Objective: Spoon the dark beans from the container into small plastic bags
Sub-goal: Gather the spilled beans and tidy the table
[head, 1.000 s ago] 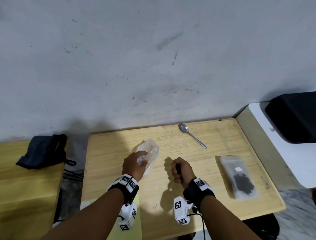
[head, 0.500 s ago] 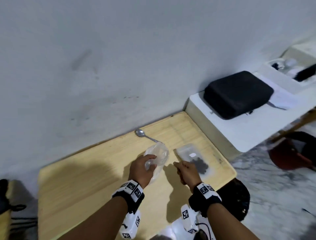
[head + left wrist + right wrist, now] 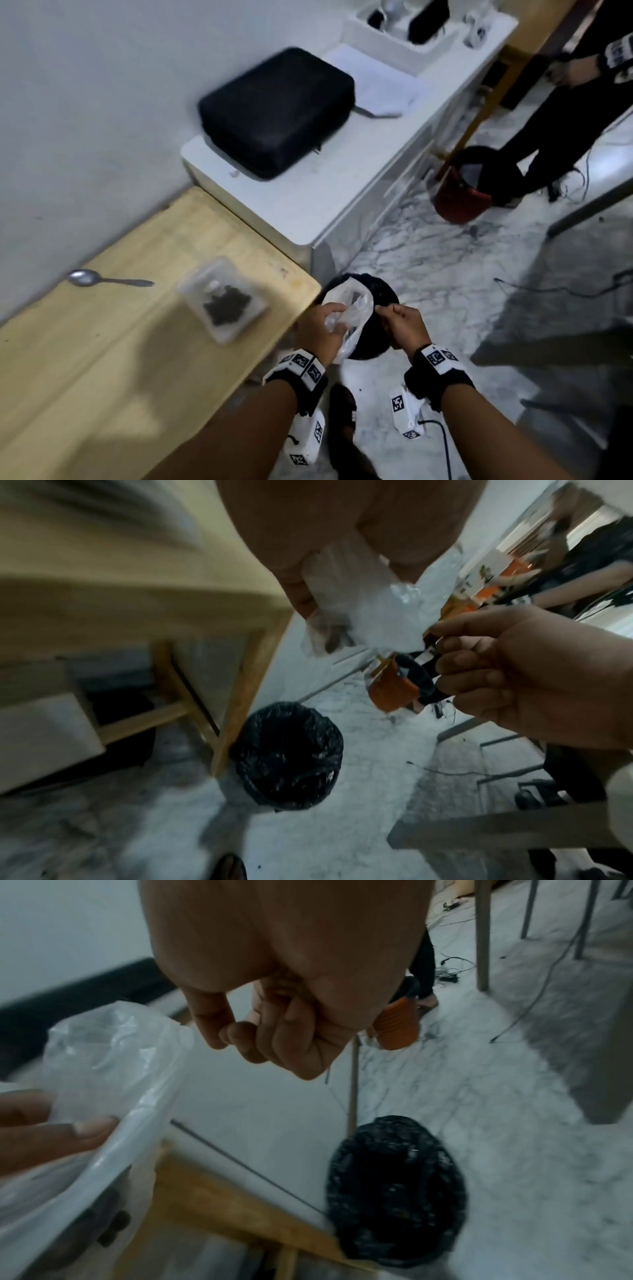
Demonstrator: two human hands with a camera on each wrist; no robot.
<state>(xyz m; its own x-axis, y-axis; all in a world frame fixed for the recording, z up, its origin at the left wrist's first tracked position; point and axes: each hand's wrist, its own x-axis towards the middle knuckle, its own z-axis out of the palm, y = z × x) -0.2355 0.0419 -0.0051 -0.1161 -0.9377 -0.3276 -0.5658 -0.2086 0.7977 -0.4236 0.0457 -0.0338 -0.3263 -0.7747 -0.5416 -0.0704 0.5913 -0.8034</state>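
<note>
Nearest, both wrists wear black straps with white coded marker blocks. Left hand point(image 3: 320, 329) grips a thin, crinkled, translucent plastic bag point(image 3: 352, 310), fingers curled round its gathered side; a few dark beans show low inside it in the right wrist view. Right hand point(image 3: 402, 325) is curled tight, thumb against forefinger at the bag's edge; whether it pinches the film, cannot tell. Both are off the table's edge, above a round bin point(image 3: 291, 753) lined with glossy black plastic on marbled white floor. Further left, on the pale wooden table point(image 3: 102, 342), a clear rectangular container point(image 3: 222, 301) with dark beans point(image 3: 226, 305); beyond, a metal spoon point(image 3: 102, 279). Farther, a black padded case point(image 3: 277, 109) on a white cabinet.
</note>
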